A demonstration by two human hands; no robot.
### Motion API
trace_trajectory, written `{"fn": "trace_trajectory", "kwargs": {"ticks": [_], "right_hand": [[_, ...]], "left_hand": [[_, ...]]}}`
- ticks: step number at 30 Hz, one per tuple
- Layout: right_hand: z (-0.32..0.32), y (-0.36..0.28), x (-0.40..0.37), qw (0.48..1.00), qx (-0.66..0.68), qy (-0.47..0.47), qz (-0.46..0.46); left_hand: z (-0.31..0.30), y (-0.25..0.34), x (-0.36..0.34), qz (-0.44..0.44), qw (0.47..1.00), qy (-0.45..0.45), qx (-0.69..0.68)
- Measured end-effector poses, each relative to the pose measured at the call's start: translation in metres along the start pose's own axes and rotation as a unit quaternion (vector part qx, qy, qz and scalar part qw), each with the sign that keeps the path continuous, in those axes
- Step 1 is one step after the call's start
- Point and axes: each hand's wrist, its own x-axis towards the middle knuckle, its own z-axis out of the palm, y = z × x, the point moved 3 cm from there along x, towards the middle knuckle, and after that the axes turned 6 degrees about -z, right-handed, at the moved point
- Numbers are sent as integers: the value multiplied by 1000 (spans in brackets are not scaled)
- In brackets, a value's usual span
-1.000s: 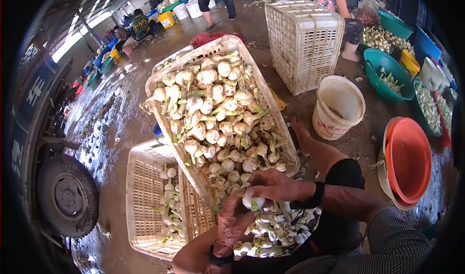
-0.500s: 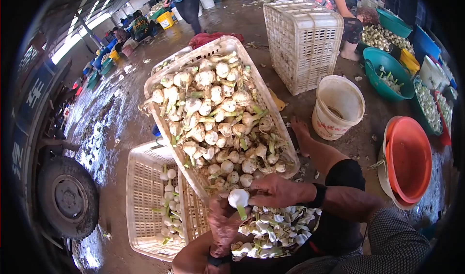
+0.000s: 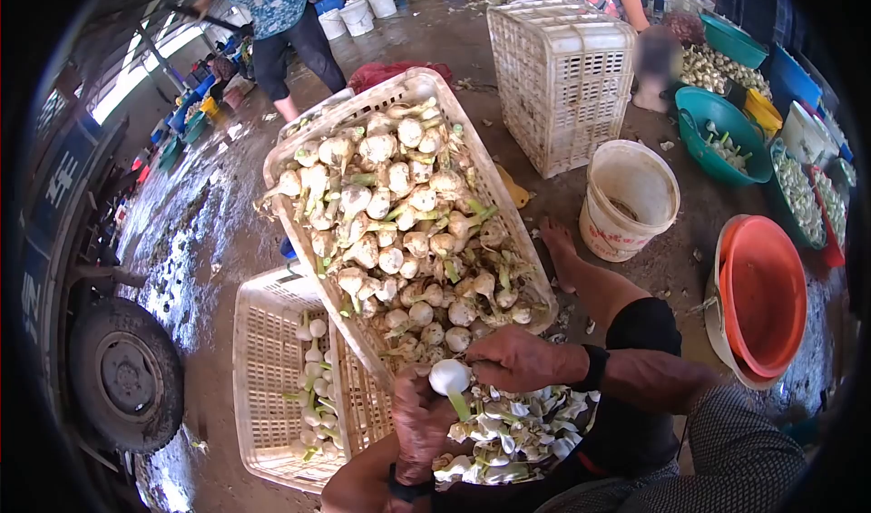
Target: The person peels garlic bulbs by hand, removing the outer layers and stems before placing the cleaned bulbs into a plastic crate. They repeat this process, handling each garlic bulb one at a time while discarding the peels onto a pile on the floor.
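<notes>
A white, peeled garlic bulb [image 3: 449,378] with a short green stem is held in my left hand [image 3: 420,422], whose fingers close around it. My right hand [image 3: 526,359] is beside the bulb with its fingers curled in a pinch; whatever lies between those fingertips is too small to make out. Just beyond both hands, a tilted plastic crate [image 3: 413,82] is heaped with dirty, unpeeled garlic bulbs [image 3: 399,177]. Below my hands, a pile of loose garlic skins [image 3: 517,431] lies between my legs.
A lower crate [image 3: 263,368] at left holds several cleaned bulbs [image 3: 318,390]. A white bucket [image 3: 632,195], an upright crate stack [image 3: 562,87] and a red basin [image 3: 767,295] stand to the right. A wheel [image 3: 127,372] is far left. A person [image 3: 281,32] walks in back.
My right hand has shifted slightly right, away from the bulb, and its fingers have curled more tightly. The walking person at the back has moved left and nearer, carrying something dark.
</notes>
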Motion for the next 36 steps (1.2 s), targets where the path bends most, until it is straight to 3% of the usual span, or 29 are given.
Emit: {"fn": "trace_trajectory", "kwargs": {"ticks": [3,4,6,7,9,11,15,17,18,20,21,25,27,29,31,32,33,36], "right_hand": [[-2,3,2,998,53,9,28],[-2,1,2,998,53,9,27],[-1,4,0,943,267,87,178],[-2,3,1,943,267,88,178],[-7,-5,5,986,154,44,46],[-3,1,3,993,110,36,25],[-5,0,2,998,69,3,4],[-6,-1,2,996,85,22,27],[-7,0,2,993,101,41,50],[-7,7,0,994,69,48,72],[-6,12,-1,993,37,54,94],[12,22,-13,998,-44,-45,3],[39,27,-30,972,-41,-230,-16],[51,29,-44,971,-34,-235,-9],[56,34,-48,970,-26,-242,-1],[59,39,-48,966,-38,-256,2],[61,45,-49,961,-49,-271,5],[62,62,-42,977,-38,-208,-23]], "left_hand": [[-4,5,0,-49,996,-20,-69],[-4,6,-1,-81,985,-20,-150],[-5,4,-1,-114,967,-21,-229],[-6,4,0,-97,974,-19,-206],[-6,7,0,-81,979,-16,-185],[-4,14,0,-76,992,-37,-98],[-8,0,-1,-88,992,-40,-77],[-5,-16,1,-131,961,-62,-236],[-6,-14,1,-131,961,-62,-236],[-6,-10,-3,-188,882,-141,-410],[-7,-7,-3,-187,882,-141,-408],[-13,13,-2,-147,854,-165,-471],[-26,31,2,-49,825,-91,-555],[-57,36,14,51,828,-63,-555],[-94,36,21,115,788,-116,-594],[-103,40,16,131,791,-12,-598],[-109,41,14,147,804,7,-577],[-105,49,10,168,823,-51,-540]]}}
